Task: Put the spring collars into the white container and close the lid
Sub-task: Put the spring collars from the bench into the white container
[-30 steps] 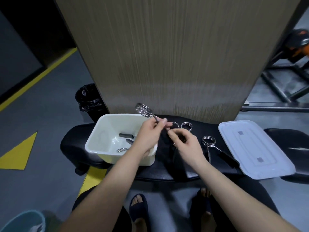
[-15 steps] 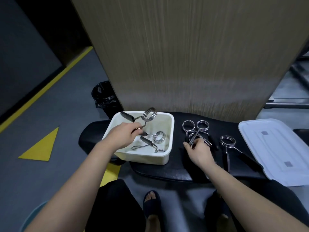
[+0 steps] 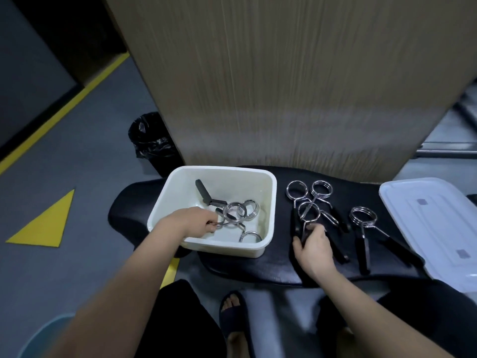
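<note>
The white container (image 3: 269,202) stands open on the left of a black padded bench (image 3: 271,264). Several chrome spring collars (image 3: 241,211) with black handles lie inside it. My left hand (image 3: 192,223) reaches down into the container, fingers pinched on the wire end of one collar there. On the bench to the right, my right hand (image 3: 313,245) is closed over the black handles of a collar (image 3: 309,215). Two more collars (image 3: 296,190) lie just behind it, and another collar (image 3: 362,217) lies to its right. The white lid (image 3: 436,228) rests flat at the bench's right end.
A wood-grain panel (image 3: 284,86) rises right behind the bench. A bin with a black bag (image 3: 151,140) stands on the floor at the back left. A teal bucket (image 3: 44,337) is at the lower left. My sandalled feet (image 3: 233,311) are under the bench edge.
My left hand carried a collar from above the container down into it. My right hand moved onto the handles of a collar on the bench. The view shifted so the bench sits further right.
</note>
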A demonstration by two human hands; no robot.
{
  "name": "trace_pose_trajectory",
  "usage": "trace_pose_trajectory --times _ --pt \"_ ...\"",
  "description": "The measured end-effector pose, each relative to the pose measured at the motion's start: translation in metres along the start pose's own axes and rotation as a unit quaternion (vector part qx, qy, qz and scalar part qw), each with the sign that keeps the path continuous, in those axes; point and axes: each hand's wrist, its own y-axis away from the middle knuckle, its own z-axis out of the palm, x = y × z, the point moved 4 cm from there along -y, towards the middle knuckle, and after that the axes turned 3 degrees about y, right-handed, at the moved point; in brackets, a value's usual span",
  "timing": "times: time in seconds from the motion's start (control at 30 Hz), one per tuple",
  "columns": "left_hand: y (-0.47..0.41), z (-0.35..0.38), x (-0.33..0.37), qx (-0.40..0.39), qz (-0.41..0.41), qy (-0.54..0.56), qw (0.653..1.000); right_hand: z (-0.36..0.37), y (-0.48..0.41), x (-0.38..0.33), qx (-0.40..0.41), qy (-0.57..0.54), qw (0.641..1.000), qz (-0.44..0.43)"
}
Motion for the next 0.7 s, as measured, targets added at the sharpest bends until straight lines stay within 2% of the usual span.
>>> trace_pose_trajectory --times 0.2,0.4,0.7 --pt "0.000 0.013 -0.006 -0.059 -0.009 0.033 0.998 0.004 0.000 0.001 -0.015 0.036 0.999 0.003" --pt "-0.001 0.009 -0.010 -0.094 -0.077 0.004 0.993 0.002 -0.004 0.003 -0.056 0.032 0.998 0.001" --pt "-0.002 0.012 -0.016 -0.028 -0.116 -0.002 0.993 -0.003 -0.007 0.006 -0.084 -0.013 0.996 -0.004"
